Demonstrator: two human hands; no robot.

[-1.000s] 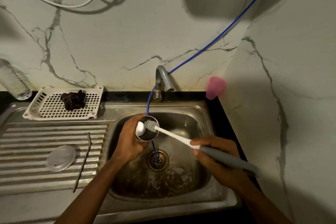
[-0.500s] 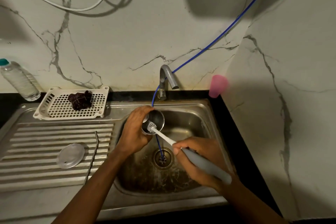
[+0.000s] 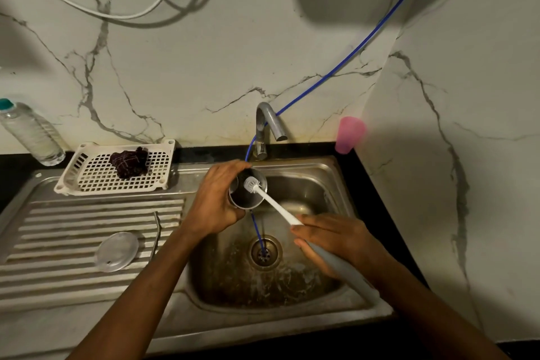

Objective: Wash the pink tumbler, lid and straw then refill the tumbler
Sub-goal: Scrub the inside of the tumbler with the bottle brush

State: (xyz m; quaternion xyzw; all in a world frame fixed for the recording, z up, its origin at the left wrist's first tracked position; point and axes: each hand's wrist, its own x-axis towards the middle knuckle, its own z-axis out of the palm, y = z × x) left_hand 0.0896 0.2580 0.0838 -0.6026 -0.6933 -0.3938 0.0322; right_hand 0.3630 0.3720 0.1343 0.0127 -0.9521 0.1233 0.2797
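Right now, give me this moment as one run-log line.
step: tumbler wash | left hand: holds tumbler over sink | right hand: grips brush, head inside tumbler | lid, straw: on drainboard

Wall [image 3: 204, 67] white marble w/ grey veins, hose [image 3: 333, 74] blue, corner cup [image 3: 349, 134] pink, basket [image 3: 96, 175] white grid w/ dk maroon cloth [image 3: 130, 162], bottle [image 3: 32, 134] clear w/ teal cap, brush [image 3: 271, 203] white head + grey handle, sink [image 3: 306, 184] steel-grey, drainboard [image 3: 73, 242] ribbed, counter [image 3: 368, 184] blk, lid [image 3: 117, 251] clear.

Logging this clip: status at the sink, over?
Left hand grips tumbler over sink. Right hand grips brush, head inside tumbler. Lid and straw lie on drainboard. Blue hose runs past tumbler into drain.
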